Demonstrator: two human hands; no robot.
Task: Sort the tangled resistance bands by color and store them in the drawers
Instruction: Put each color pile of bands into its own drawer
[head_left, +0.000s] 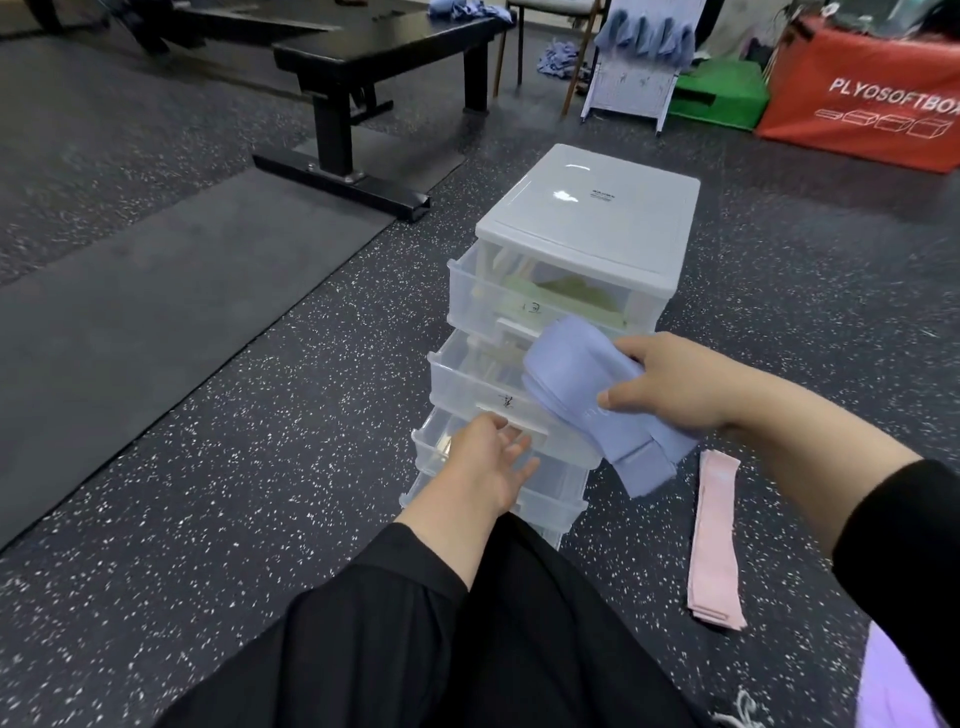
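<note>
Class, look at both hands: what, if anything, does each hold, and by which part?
The right hand grips the folded blue bands at their right edge. The left hand holds nothing; its open fingers reach a drawer handle.

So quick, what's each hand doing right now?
Left hand: open, fingers relaxed at the handle of a clear drawer, holding nothing.
Right hand: holding a bundle of lavender-blue bands above the drawers.

Folded lavender bands (587, 387) over stepped-open clear drawers (498, 384) — pink bands (716, 540) flat on floor
</note>
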